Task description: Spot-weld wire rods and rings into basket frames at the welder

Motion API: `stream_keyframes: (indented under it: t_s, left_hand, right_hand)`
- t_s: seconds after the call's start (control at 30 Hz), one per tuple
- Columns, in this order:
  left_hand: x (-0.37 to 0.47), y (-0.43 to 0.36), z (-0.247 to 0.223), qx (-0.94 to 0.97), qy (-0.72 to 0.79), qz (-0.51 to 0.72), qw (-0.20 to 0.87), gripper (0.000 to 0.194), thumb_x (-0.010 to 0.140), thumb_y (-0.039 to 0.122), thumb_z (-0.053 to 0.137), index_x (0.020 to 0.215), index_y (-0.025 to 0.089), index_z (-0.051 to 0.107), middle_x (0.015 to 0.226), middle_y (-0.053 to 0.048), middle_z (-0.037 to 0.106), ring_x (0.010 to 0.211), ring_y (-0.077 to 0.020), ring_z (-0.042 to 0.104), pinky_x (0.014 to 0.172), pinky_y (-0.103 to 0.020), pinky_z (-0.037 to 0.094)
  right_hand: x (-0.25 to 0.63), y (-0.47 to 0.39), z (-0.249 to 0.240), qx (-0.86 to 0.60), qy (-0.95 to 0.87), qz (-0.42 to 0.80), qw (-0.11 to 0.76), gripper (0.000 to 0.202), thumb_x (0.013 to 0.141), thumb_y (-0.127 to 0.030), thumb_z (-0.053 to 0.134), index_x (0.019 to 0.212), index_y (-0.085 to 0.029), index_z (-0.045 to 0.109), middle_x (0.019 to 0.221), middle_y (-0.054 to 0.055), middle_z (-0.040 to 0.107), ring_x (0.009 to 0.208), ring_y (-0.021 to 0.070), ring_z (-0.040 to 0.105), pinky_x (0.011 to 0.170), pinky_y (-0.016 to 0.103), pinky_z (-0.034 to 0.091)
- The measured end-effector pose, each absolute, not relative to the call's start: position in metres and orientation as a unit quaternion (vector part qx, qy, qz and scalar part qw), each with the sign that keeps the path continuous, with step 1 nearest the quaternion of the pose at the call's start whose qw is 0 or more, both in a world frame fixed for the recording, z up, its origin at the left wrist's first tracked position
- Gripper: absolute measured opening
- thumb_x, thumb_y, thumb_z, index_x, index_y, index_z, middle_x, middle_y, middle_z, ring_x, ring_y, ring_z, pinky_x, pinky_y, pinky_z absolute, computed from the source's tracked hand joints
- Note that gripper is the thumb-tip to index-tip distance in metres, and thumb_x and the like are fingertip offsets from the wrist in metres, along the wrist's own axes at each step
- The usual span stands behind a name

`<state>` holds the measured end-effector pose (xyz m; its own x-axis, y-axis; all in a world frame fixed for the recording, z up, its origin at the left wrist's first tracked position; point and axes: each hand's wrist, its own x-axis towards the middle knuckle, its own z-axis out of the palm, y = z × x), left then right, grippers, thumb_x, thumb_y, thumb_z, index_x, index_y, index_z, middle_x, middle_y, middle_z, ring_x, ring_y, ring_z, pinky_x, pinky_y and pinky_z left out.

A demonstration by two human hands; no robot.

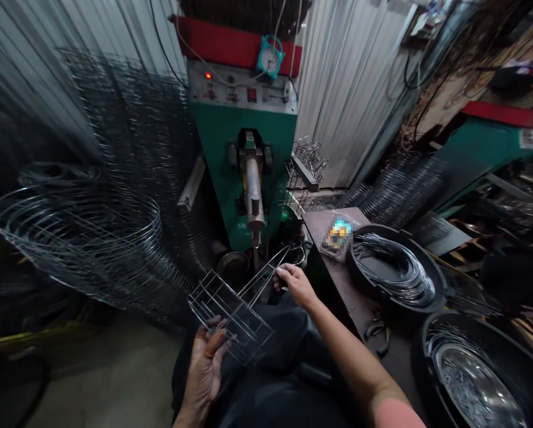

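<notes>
A small wire rack (pixel 233 309) with a long narrow handle-like part is held above my lap, in front of a green machine (pixel 217 154). My left hand (pixel 208 359) is wrapped round the rack's near left side, with orange covers on some fingers. My right hand (pixel 295 282) pinches at the narrow wire part on the right; the exact contact is small and dark. The machine's metal arm and tip (pixel 254 208) stand just beyond the rack, apart from it.
Stacked wire rings and mesh (pixel 83 238) fill the left. On the right, a table (pixel 333 273) bears a phone-like item (pixel 338 233), pliers (pixel 378 333) and a black tub (pixel 438 270) of wire rings. A metal bowl (pixel 476 386) of small wire pieces sits nearer.
</notes>
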<state>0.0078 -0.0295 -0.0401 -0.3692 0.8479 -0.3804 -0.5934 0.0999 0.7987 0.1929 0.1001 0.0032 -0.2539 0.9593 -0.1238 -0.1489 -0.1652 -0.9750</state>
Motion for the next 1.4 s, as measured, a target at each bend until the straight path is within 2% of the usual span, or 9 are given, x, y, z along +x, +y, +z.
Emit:
stream_keyframes:
  t_s: [0.17,0.47,0.73,1.07,1.27,1.4]
  left_hand:
    - [0.000,-0.026,-0.047,0.138,0.497,0.643,0.566,0.031,0.063,0.033,0.070,0.091,0.026,0.058,0.097,-0.001,0.053,0.102,-0.0209,0.047,0.076,-0.035,0.049]
    - [-0.015,-0.010,-0.049,0.143,0.507,0.639,0.561,0.034,0.059,0.034,0.072,0.090,0.026,0.059,0.099,-0.001,0.053,0.106,-0.0232,0.045,0.073,-0.034,0.050]
    - [-0.018,0.001,-0.055,0.129,0.506,0.649,0.553,0.034,0.058,0.033,0.073,0.089,0.026,0.059,0.102,0.000,0.051,0.103,-0.0208,0.045,0.072,-0.032,0.050]
    - [-0.021,0.017,-0.043,0.121,0.518,0.647,0.546,0.036,0.053,0.029,0.073,0.085,0.025,0.057,0.099,0.001,0.049,0.102,-0.0210,0.047,0.066,-0.030,0.050]
    - [-0.023,0.017,-0.040,0.119,0.528,0.638,0.548,0.039,0.054,0.028,0.072,0.088,0.025,0.056,0.093,0.001,0.051,0.092,-0.0198,0.051,0.063,-0.033,0.051]
    - [-0.017,0.014,-0.043,0.112,0.523,0.654,0.534,0.038,0.052,0.029,0.073,0.085,0.025,0.055,0.097,0.001,0.050,0.091,-0.0196,0.050,0.063,-0.033,0.050]
  right_hand:
    - [0.187,0.110,0.001,-0.404,-0.492,0.634,0.439,0.032,0.071,-0.045,0.061,0.064,-0.016,0.052,0.056,-0.003,0.054,0.047,0.0071,0.049,0.049,0.020,0.040]
    - [0.174,0.129,-0.010,-0.391,-0.446,0.664,0.455,0.031,0.068,-0.044,0.065,0.065,-0.015,0.053,0.058,-0.003,0.054,0.049,0.0072,0.050,0.047,0.020,0.041]
    - [0.160,0.142,-0.018,-0.395,-0.408,0.675,0.472,0.028,0.066,-0.040,0.067,0.068,-0.015,0.054,0.057,-0.002,0.053,0.048,0.0074,0.050,0.045,0.019,0.041]
    - [0.154,0.163,-0.019,-0.416,-0.392,0.684,0.453,0.025,0.063,-0.036,0.067,0.066,-0.016,0.053,0.056,-0.002,0.054,0.047,0.0078,0.050,0.044,0.020,0.041]
    - [0.151,0.168,-0.014,-0.429,-0.385,0.684,0.447,0.027,0.062,-0.038,0.068,0.066,-0.015,0.054,0.057,-0.001,0.056,0.046,0.0078,0.049,0.044,0.021,0.041]
    - [0.161,0.153,-0.016,-0.424,-0.398,0.685,0.440,0.032,0.062,-0.042,0.069,0.070,-0.015,0.056,0.060,-0.001,0.057,0.050,0.0083,0.051,0.050,0.022,0.042]
